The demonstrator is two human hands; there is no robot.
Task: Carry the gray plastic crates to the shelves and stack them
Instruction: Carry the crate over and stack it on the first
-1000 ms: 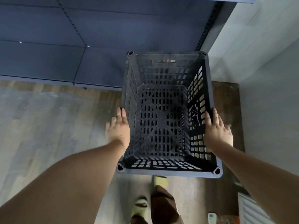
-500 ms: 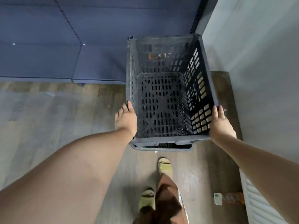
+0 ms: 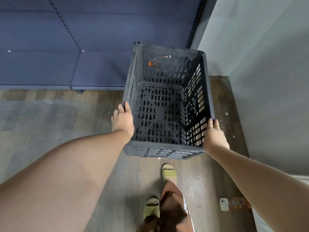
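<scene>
A dark gray slotted plastic crate hangs in front of me, open side up and empty. My left hand presses flat on its left wall near the rim. My right hand grips its right wall at the near corner. The crate's far end reaches over the front edge of the low blue shelf. Its near end is over the wooden floor.
The blue shelving unit runs along the back, with a slotted upright at its right end. A gray wall closes in on the right. My feet in green sandals stand on the floor; a small white object lies at right.
The crate has dropped lower and slightly nearer in view, with its far end still at the shelf edge. Both hands stay on its sides. The view has tilted down.
</scene>
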